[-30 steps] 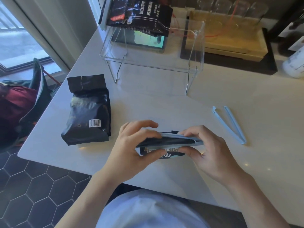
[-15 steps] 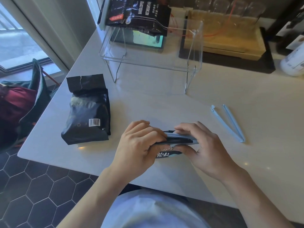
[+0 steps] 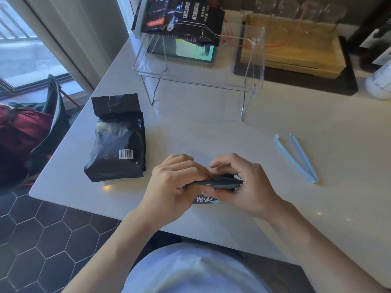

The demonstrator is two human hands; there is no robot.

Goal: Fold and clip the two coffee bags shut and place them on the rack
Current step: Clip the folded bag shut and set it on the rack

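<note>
A: We log the step as clipping the first bag. The small coffee bag (image 3: 206, 200) sits at the near edge of the counter (image 3: 211, 132), mostly hidden by our hands, with only a strip of its printed face showing below them. A dark bar lies along its folded top (image 3: 224, 182); we judge this to be the clip, but can't tell whether it has latched.

B: Fingers?

A: Left hand (image 3: 175, 185) is curled tight, fingers together, pinching the left end of the fold. Right hand (image 3: 243, 187) cups the right end, thumb beneath and fingers arched over and closed down on it. Both grips are clamped on the bag top.

B: What does the next move call for?

A: We think a firm squeeze along the bar until it locks, keeping the fold flat, then a lift to the clear rack (image 3: 252, 60) at the far side, where one printed bag (image 3: 184, 17) already rests on top.

B: And the remainder?

A: The second coffee bag (image 3: 118, 142) lies flat to the left, top unfolded. The blue clip (image 3: 296, 159) lies spread open to the right, well apart from both bags.
</note>
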